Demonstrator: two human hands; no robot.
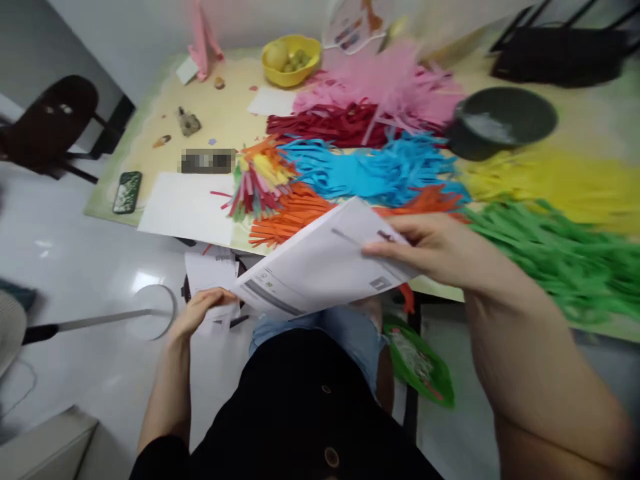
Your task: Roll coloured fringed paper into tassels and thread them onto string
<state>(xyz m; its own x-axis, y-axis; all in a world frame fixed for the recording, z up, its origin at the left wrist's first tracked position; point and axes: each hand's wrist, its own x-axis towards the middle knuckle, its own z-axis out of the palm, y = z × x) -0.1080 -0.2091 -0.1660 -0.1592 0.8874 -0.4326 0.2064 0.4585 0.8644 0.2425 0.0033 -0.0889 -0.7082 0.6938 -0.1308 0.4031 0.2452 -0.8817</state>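
White printed paper (pixel 310 267), several sheets thick or folded, is held tilted above my lap at the table's front edge. My right hand (pixel 430 250) grips its right end, thumb on top and the fingers mostly behind. At the lower left corner, the fingers of my left hand (pixel 207 308) are pressed together on the paper's edge. Just beyond the paper lie orange fringed strips (pixel 295 210) and blue fringed paper (pixel 360 170). A multicoloured tassel bunch (pixel 260 183) rests to their left, partly over a white sheet (pixel 187 207).
Dark red, pink, yellow and green fringed paper (pixel 555 253) covers the table's middle and right. A dark bowl (pixel 500 123), yellow fruit bowl (pixel 290 63) and phone (pixel 127 192) stand on it. Below are a green basket (pixel 420 363), a fan stand (pixel 150 312) and papers on a stool (pixel 213 270).
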